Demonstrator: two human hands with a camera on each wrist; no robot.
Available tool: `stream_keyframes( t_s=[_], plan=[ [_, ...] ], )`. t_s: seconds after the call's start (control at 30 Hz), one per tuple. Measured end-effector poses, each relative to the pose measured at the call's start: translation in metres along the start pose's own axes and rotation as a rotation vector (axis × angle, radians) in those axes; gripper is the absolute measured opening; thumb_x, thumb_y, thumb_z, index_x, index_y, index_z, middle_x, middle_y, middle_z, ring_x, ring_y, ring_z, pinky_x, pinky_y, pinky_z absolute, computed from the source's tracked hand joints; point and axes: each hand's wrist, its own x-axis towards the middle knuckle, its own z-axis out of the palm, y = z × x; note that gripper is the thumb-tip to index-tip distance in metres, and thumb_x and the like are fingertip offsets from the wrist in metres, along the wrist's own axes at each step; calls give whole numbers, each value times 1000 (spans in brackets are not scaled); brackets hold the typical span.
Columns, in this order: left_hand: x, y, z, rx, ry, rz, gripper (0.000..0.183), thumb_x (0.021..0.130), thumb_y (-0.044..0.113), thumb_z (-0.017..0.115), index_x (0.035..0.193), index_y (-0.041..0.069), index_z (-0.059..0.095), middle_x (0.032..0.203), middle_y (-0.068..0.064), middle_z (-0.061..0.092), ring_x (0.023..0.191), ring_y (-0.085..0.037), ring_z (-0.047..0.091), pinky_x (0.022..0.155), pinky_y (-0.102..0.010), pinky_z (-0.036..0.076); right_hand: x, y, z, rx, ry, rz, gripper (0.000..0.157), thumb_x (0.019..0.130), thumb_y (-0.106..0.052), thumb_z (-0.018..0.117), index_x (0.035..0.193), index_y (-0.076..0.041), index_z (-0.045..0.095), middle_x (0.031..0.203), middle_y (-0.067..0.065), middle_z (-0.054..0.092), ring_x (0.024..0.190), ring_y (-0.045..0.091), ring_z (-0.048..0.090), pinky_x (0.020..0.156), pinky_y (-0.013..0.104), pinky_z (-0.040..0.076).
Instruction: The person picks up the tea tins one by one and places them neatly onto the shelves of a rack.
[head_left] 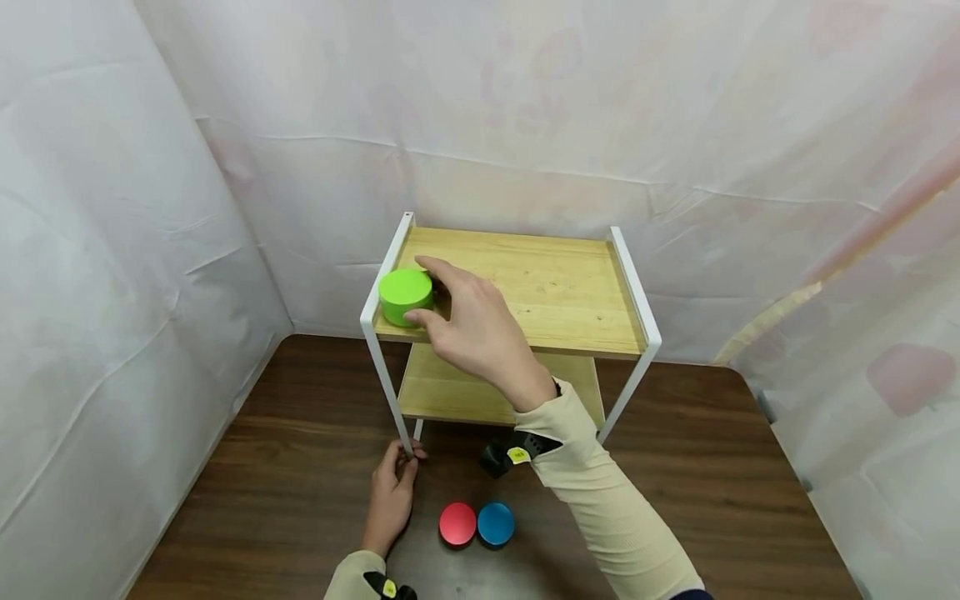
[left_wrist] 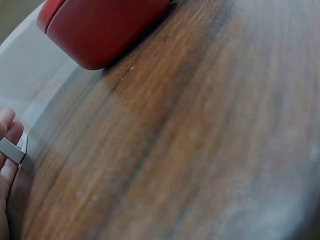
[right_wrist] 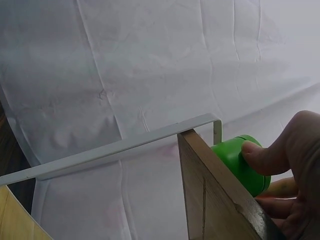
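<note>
A green round lidded container (head_left: 406,287) stands at the left front corner of the top shelf board (head_left: 536,287). My right hand (head_left: 483,325) reaches over the board and holds it, thumb on the near side and fingers round the far side; the right wrist view shows the thumb against the green wall. Low at the left, my left hand (head_left: 392,492) grips the foot of the white rack's front left leg (head_left: 387,387). On the table near it are a red round lidded container (head_left: 457,524) and a blue one (head_left: 496,524), side by side. The red container (left_wrist: 100,32) looms large in the left wrist view.
Below the top board lies a second wooden shelf board (head_left: 450,387). White side rails (head_left: 633,287) rise along the top board's edges. The rack stands on a dark wood table (head_left: 285,467), with pale sheeting (head_left: 480,108) behind it and on both sides.
</note>
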Motion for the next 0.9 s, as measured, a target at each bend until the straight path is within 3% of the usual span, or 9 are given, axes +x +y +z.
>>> stream_keyframes(
  t_s=[0.17,0.33,0.5,0.77,0.9],
  plan=[
    [1,2,1,7,-2,-11,21,102,-8,58,115,5,67,111,-11,73,113,-26,70,99,-23,51,-5,0,-2,26,56,-9,68,95,-21,80,155,-9,51,146,6,65,136,20,62,117,39,47],
    [2,2,0,-11,27,-2,22,102,-10,57,117,3,66,108,-13,73,110,-30,70,97,-21,52,-12,3,0,101,174,-189,69,94,-12,79,156,-8,48,150,7,61,143,21,55,122,36,41],
    [1,1,-2,-11,24,-37,22,103,-8,57,118,5,66,108,-10,73,113,-29,70,97,-21,52,-35,11,1,179,233,-331,68,93,-5,78,154,-4,50,150,12,61,143,23,55,123,37,41],
    [3,2,-4,14,-3,-44,21,104,-6,55,120,3,64,111,-10,73,114,-27,69,98,-23,51,-81,26,-2,235,241,-432,64,90,-1,78,150,-1,54,151,17,58,142,30,55,120,41,44],
    [4,2,-2,14,12,-28,21,104,-7,56,120,4,65,109,-11,73,113,-27,70,98,-21,51,-102,36,6,256,209,-468,58,97,-10,74,150,0,53,150,18,59,141,30,57,119,39,45]
  ],
)
